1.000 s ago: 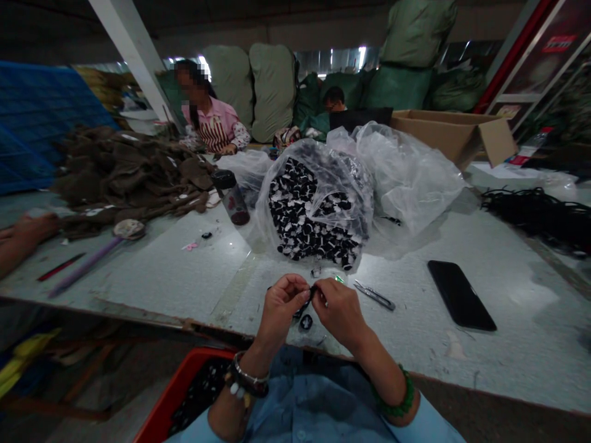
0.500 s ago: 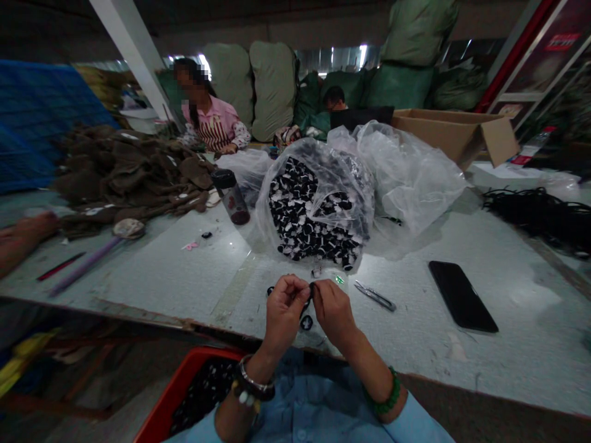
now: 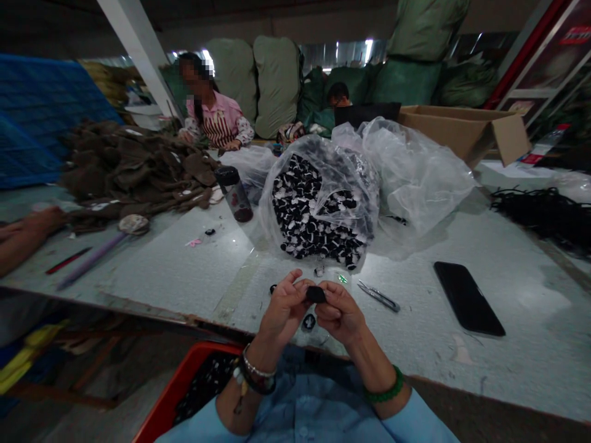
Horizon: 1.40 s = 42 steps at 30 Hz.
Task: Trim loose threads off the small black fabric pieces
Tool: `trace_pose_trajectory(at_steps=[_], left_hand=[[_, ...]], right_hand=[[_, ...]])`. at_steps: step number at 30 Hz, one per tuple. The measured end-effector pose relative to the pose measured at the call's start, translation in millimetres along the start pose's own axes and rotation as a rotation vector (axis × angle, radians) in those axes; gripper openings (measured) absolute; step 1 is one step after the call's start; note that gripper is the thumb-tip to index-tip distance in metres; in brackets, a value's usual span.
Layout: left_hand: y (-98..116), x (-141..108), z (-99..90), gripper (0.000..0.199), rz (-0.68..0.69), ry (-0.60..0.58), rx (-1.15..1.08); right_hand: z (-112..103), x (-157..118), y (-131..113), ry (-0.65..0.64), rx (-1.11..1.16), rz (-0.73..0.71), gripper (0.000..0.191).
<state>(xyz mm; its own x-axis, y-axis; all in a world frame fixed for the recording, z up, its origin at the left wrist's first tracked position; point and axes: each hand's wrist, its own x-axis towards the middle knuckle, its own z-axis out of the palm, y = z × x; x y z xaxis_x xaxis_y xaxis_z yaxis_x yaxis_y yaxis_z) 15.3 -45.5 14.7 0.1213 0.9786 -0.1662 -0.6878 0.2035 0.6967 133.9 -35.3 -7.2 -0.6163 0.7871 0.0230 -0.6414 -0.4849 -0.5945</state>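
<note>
Below the clear plastic bag (image 3: 318,209) packed with black-and-white pieces, 1 small black piece (image 3: 316,294) sits between the left hand (image 3: 285,311) and the right hand (image 3: 339,314), gripped from both sides. Left of the bag, a co-worker's hand (image 3: 44,223) rests at the far end of the grey worktable (image 3: 161,258), and a red crate (image 3: 184,369) sits below the table edge, nearer the person. The left hand is curled narrow, its fingertips (image 3: 300,284) pinching the piece. Just under the piece, a small round black-and-white piece (image 3: 309,322) lies on the table. The right hand, also narrow, closes on the piece from the other side. Further right lie steel snips (image 3: 377,296), then a black smartphone (image 3: 468,298).
</note>
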Motion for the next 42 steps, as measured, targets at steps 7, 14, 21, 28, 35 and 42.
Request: trace_pose_trajectory(at_steps=[7,14,21,28,35,42], left_hand=[[9.6,0.3,0.1,0.027,0.016,-0.055,0.230],[10.0,0.2,-4.5,0.040,-0.137,-0.062,0.069],[4.4,-2.7,-3.2,0.039,-0.131,0.038,-0.055],[-6.4,1.9,-10.5,0.034,-0.122,0.099,-0.111],[-4.8,0.9,-10.8,0.031,-0.259,0.102,-0.128],[-5.6,-2.3,-15.5,0.034,-0.305,0.078,-0.063]], right_hand=[[-1.6,-2.5,-8.5,0.070,-0.155,0.009,0.019],[-0.7,-1.6,-20.5,0.053,-0.282,0.076,0.021],[4.5,0.1,-17.8,0.106,-0.226,0.026,0.019],[1.8,0.4,-6.2,0.185,-0.152,-0.104,0.014],[-4.3,-0.2,-4.0,0.114,-0.002,-0.021,0.015],[-10.8,-5.2,2.1,0.090,-0.067,0.059,0.019]])
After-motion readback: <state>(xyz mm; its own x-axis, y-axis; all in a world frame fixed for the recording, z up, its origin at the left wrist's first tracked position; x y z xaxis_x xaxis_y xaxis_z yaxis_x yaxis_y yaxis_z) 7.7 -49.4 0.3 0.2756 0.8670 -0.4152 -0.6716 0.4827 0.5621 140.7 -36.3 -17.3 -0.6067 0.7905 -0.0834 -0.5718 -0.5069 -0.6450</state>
